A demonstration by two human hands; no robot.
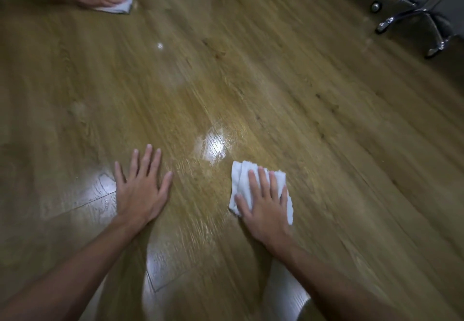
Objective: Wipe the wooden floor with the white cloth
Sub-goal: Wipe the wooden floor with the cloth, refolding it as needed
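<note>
Right hand [266, 205] flat, fingers straight, pressing white cloth [241, 180] onto wooden floor [301, 94], lower centre-right. Left hand [140, 190] splayed flat on bare floor, holding nothing.

No text, label, brand, number or sign can be read anywhere; the frame is blurred.
</note>
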